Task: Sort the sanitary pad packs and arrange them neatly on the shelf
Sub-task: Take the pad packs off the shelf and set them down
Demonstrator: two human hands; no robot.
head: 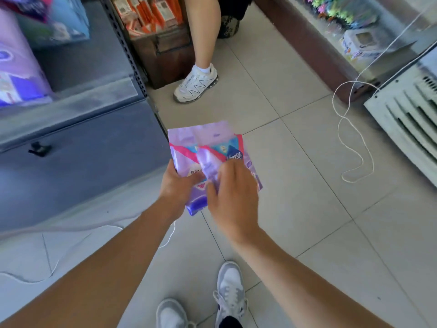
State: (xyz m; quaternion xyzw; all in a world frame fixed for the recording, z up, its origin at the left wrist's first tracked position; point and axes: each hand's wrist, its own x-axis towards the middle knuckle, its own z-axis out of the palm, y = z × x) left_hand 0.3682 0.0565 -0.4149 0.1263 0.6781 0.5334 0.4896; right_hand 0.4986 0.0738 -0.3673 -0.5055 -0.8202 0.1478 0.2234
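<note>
Two purple sanitary pad packs (205,147) with pink stripes are held side by side above the tiled floor, in the middle of the view. My left hand (176,185) grips the left pack from below, thumb on its front. My right hand (233,192) holds the right pack, fingers curled over its front and hiding its lower half. The grey metal shelf (78,147) stands to the left. On its upper level sit more purple packs (16,74) and a blue pack (63,17), all blurred.
Another person's leg and white sneaker (197,82) stand ahead, next to a brown cabinet (163,50) with orange items. A white cord (352,143) loops on the floor to the right, beside a white vented unit (406,110). My own shoes (230,290) are below.
</note>
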